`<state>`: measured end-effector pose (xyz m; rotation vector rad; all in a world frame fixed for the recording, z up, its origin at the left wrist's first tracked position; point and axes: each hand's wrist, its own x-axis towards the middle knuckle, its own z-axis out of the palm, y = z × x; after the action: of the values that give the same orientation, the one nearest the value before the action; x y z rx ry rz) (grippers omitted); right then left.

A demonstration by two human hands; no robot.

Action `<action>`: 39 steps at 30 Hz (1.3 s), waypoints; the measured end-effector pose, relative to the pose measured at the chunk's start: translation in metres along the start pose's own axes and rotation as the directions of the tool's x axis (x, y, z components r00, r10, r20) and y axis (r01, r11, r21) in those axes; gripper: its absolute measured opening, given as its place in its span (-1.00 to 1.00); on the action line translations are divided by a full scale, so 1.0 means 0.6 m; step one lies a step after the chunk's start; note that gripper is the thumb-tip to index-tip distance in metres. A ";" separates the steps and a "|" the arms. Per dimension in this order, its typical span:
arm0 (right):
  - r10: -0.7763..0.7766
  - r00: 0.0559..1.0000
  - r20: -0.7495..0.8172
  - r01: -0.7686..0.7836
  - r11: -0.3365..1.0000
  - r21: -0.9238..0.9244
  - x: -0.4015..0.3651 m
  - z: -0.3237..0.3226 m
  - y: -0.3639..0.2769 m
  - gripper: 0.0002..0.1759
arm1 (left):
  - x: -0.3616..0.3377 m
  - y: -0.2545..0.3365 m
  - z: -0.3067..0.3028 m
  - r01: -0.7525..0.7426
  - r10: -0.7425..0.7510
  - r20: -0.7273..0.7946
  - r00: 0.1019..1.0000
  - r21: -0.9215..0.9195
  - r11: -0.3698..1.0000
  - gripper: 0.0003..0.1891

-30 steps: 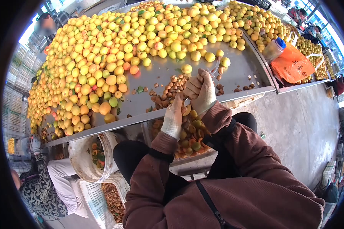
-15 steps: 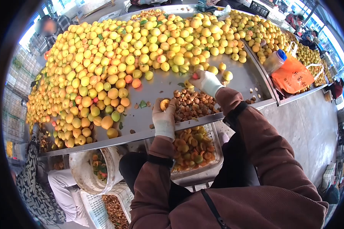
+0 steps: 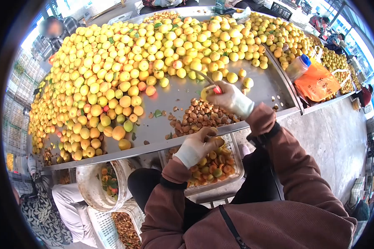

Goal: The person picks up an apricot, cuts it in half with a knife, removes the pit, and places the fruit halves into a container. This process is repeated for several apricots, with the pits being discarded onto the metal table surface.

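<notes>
My right hand, in a white glove, grips a small knife with a red handle, its blade pointing up and left. The fingers also press a yellow apricot against it, above the metal table. My left hand, also gloved, hangs below the table's edge over a clear tray of halved apricots, fingers curled on an apricot half. A heap of brown pits lies on the table between my hands.
A big pile of whole apricots covers the table's far and left parts. A bottle and orange bag lie at the right. Below are a bucket and a white crate of pits. A seated person is at the left.
My left hand dropped from the table edge down over the tray. My right hand pulled back from the pile with an apricot, the knife blade now showing.
</notes>
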<state>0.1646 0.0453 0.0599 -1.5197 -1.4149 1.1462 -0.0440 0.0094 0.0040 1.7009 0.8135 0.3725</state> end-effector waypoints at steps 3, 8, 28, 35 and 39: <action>-0.043 0.998 -0.044 0.045 0.998 0.034 -0.060 0.037 0.000 -0.46 | 0.014 -0.056 0.007 -0.046 0.040 -0.024 0.999 -0.420 0.906 -0.48; -0.056 0.998 0.022 0.053 0.991 0.124 -0.111 0.087 0.016 -0.46 | -0.021 0.046 0.001 -0.008 -0.159 -0.143 0.977 -0.768 0.641 -0.48; -0.172 0.983 -0.064 0.180 0.975 0.129 -0.130 0.102 0.033 -0.49 | 0.000 0.012 0.009 -0.123 -0.061 -0.210 0.976 -0.755 0.644 -0.46; -0.128 0.968 -0.218 0.126 0.992 -0.021 -0.136 0.125 0.023 -0.51 | -0.005 0.017 0.004 -0.350 0.110 -0.411 0.905 -0.571 0.743 -0.51; -0.046 0.989 -0.139 0.058 0.994 0.089 -0.122 0.135 0.027 -0.49 | -0.001 0.001 -0.007 -0.390 0.187 -0.426 0.885 -0.459 0.799 -0.52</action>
<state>0.0942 -0.0332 0.0278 -1.4591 -1.2843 1.0412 -0.0464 0.0119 0.0060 1.2314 0.6172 1.0589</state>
